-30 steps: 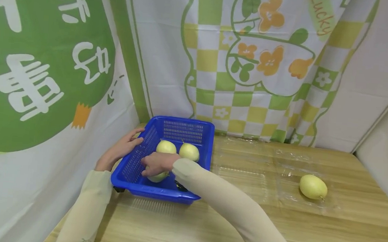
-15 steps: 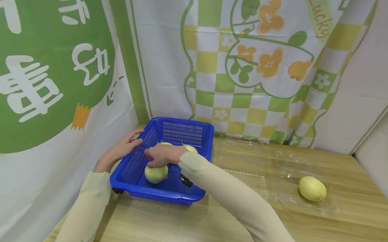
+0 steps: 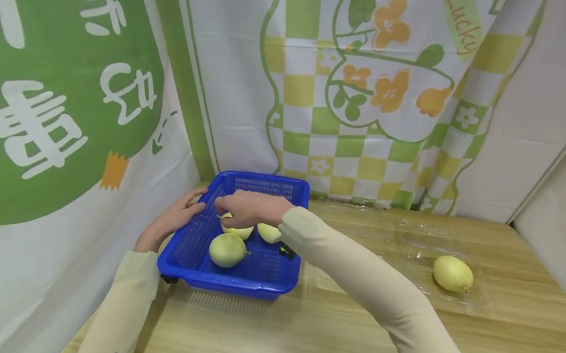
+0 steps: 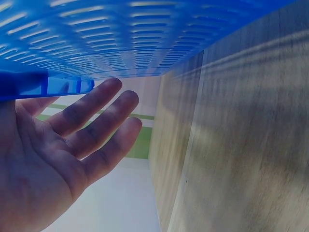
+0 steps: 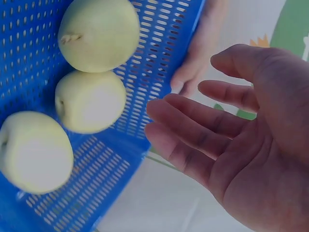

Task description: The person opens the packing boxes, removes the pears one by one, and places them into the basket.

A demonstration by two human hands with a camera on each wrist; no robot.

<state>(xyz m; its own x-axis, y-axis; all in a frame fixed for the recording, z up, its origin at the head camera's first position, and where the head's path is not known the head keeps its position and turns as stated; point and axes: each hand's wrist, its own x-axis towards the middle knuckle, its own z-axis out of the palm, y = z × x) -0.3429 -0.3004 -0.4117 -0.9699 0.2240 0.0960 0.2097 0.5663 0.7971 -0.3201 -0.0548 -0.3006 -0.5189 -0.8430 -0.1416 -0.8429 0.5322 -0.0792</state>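
Observation:
A blue plastic basket (image 3: pixel 229 279) with slotted walls holds three pale yellow-green pears. The front pear (image 3: pixel 227 251) shows its stem pointing right; behind it are a left pear (image 3: pixel 240 232) and a right pear (image 3: pixel 268 233), both partly covered by my right arm and hand. Above these, my right hand (image 3: pixel 255 208) hovers; in the right wrist view its palm holds nothing, fingers loosely extended and apart from the pears. My left hand (image 3: pixel 172 219) rests at the basket's left rim. Its fingers (image 4: pixel 104 113) reach out beneath the rim in the left wrist view, not curled round it.
Another pear (image 3: pixel 453 273) lies on a clear plastic tray (image 3: pixel 419 253) toward the right of the wooden table (image 3: pixel 350 337). More clear plastic lies behind my right arm. Printed curtains (image 3: pixel 345 148) border the back and left.
My right hand has come off the front pear, moving up and toward the back of the basket. The front pear now shows whole. My left hand has stayed at the rim.

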